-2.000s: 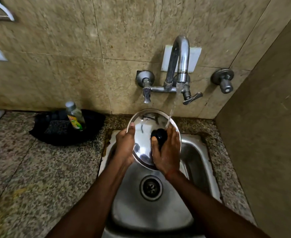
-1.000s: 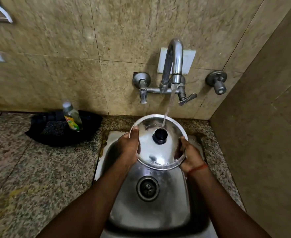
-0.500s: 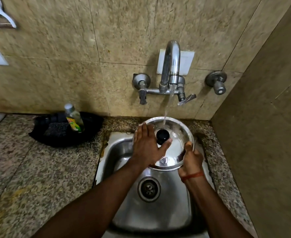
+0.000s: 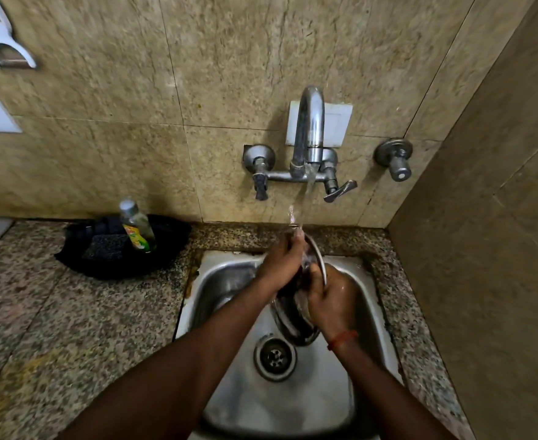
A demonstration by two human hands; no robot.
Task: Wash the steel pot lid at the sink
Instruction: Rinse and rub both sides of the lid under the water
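Note:
The steel pot lid (image 4: 293, 322) stands nearly on edge over the steel sink (image 4: 229, 281), seen almost side-on between my hands. My left hand (image 4: 282, 260) lies against its left face near the top, under the stream of water. My right hand (image 4: 329, 301) grips the lid from the right, thumb over the rim. Water runs from the tap (image 4: 309, 134) onto my left fingers and the lid's top edge. The lid's black knob is hidden.
A dish-soap bottle (image 4: 136, 225) and a dark scrub pad (image 4: 109, 247) sit in a black tray (image 4: 166, 249) on the granite counter (image 4: 55, 312) left of the sink. The drain (image 4: 274, 357) lies below the lid. A tiled wall (image 4: 489, 249) closes in on the right.
The lid has turned from facing me, knob visible, to nearly edge-on. My left hand slid from its front face to its left side, and my right hand shifted further around the rim.

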